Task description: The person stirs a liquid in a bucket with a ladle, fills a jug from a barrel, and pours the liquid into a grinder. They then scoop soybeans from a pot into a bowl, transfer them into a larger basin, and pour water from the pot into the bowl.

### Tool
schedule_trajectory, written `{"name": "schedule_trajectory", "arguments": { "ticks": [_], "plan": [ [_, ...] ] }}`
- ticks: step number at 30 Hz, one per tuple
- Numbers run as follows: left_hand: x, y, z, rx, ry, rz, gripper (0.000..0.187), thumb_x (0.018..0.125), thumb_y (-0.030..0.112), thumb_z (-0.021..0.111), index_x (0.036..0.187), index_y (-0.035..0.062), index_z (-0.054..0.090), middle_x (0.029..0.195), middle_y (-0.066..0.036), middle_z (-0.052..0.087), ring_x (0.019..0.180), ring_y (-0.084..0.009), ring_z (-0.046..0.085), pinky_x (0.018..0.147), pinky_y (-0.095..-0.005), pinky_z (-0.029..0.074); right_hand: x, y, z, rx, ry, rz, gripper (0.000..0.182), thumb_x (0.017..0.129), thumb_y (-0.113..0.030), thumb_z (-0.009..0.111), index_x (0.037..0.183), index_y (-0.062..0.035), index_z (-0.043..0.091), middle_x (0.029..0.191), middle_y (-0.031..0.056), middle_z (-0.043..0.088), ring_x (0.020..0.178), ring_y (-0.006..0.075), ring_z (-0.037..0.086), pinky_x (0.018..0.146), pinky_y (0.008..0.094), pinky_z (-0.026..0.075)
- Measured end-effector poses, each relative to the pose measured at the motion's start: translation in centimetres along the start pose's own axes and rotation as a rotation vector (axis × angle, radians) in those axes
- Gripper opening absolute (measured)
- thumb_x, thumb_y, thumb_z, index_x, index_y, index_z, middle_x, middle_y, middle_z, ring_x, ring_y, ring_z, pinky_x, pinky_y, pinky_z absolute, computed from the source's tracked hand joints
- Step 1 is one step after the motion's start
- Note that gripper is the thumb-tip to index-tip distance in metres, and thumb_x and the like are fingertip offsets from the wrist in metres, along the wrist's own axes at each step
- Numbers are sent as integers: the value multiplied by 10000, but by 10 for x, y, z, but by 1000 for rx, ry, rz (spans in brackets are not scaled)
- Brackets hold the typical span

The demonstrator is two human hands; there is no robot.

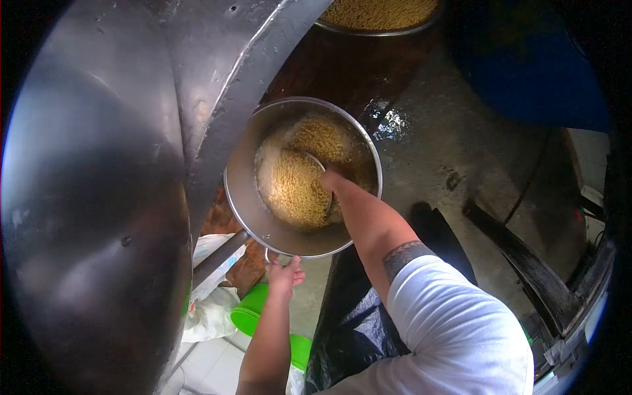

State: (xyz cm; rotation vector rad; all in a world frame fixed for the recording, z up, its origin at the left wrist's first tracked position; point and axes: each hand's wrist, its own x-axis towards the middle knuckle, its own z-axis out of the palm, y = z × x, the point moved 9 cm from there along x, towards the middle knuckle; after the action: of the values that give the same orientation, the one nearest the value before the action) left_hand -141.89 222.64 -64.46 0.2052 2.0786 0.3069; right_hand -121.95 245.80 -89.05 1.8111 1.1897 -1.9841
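Note:
A large metal pot (238, 172) holds pale yellow beans (319, 137) in cloudy water. Inside it, my right hand (331, 180) grips the edge of a round metal bowl (327, 205) heaped with the same beans. That bowl sits low in the pot, and its thin curved rim shows just beside my fingers. At the near side of the pot, my left hand (284, 271) is closed around the small loop handle (267, 255), below the pot's rim.
A big dented metal vessel (99, 184) fills the left side. Another wide container of beans (378, 14) stands at the top. To the upper right is a blue barrel (526, 72). Green buckets (249, 315) and white bags (214, 313) lie below. Wet floor (421, 158) spreads to the right.

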Motion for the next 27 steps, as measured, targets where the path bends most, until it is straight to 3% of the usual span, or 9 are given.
{"name": "schedule_trajectory", "arguments": {
  "ticks": [3, 6, 9, 12, 14, 17, 19, 21, 27],
  "plan": [
    [-7, 3, 5, -35, -11, 11, 782, 893, 269, 839, 1329, -25, 261, 876, -160, 648, 659, -277, 713, 570, -410, 628, 27, -3, 29, -590, -165, -264, 430, 1011, -148, 597, 1409, 9, 557, 1224, 214, 666, 1038, 328, 705, 844, 442, 601],
    [-3, 0, 6, -30, -23, -17, 741, 900, 239, 829, 1321, -33, 284, 869, -147, 636, 628, -251, 685, 566, -417, 629, 0, 7, 8, 19, -67, -63, 318, 1009, -165, 619, 1269, 16, 655, 1143, 199, 686, 1003, 313, 699, 842, 427, 600],
    [1, 3, 1, -44, 4, -18, 716, 906, 211, 819, 1326, -44, 298, 860, -125, 624, 581, -220, 636, 566, -426, 632, -5, 13, 18, 406, -65, 80, 271, 1044, -101, 525, 1014, 63, 739, 1050, 199, 733, 969, 348, 725, 738, 516, 619],
    [18, 1, 1, -30, -132, 17, 749, 898, 192, 824, 1356, -51, 284, 870, -112, 612, 594, -194, 605, 578, -440, 636, -54, -25, 9, -32, -154, -398, 225, 918, -68, 676, 1124, 23, 682, 1129, 230, 682, 960, 397, 714, 753, 506, 639],
    [17, 10, -7, -15, -51, 45, 766, 891, 192, 831, 1364, -53, 280, 880, -110, 607, 627, -191, 606, 585, -446, 637, -65, -6, 11, 830, -123, -5, 280, 846, 26, 650, 1126, 35, 666, 1070, 220, 669, 919, 442, 710, 639, 558, 629],
    [40, -1, -24, -17, 15, 86, 853, 874, 186, 846, 1420, -55, 236, 954, -125, 593, 743, -192, 610, 629, -470, 639, -86, -4, 33, 1001, -66, -63, 309, 810, 74, 602, 1113, 44, 654, 1023, 195, 651, 876, 428, 711, 593, 563, 616],
    [43, 10, -30, 61, 11, 69, 879, 886, 151, 827, 1467, -48, 199, 1071, -151, 582, 828, -201, 626, 651, -464, 648, -96, -9, 37, 1025, -54, -33, 409, 801, 91, 561, 1195, 12, 635, 1023, 198, 657, 821, 409, 716, 580, 547, 613],
    [38, 10, -29, 48, -14, 49, 900, 885, 156, 829, 1480, -36, 181, 1063, -136, 572, 838, -203, 625, 680, -465, 647, -112, -14, 29, 1122, 42, -123, 532, 783, 104, 507, 1287, -34, 606, 1041, 191, 668, 824, 383, 720, 585, 551, 612],
    [37, 8, -18, -54, 19, 111, 730, 937, 242, 787, 1435, -32, 330, 837, -103, 608, 623, -174, 596, 538, -395, 604, -169, -33, -11, 819, 117, -161, 651, 819, 106, 446, 1427, -96, 557, 1120, 190, 685, 873, 336, 718, 571, 455, 598]
  ]
}}
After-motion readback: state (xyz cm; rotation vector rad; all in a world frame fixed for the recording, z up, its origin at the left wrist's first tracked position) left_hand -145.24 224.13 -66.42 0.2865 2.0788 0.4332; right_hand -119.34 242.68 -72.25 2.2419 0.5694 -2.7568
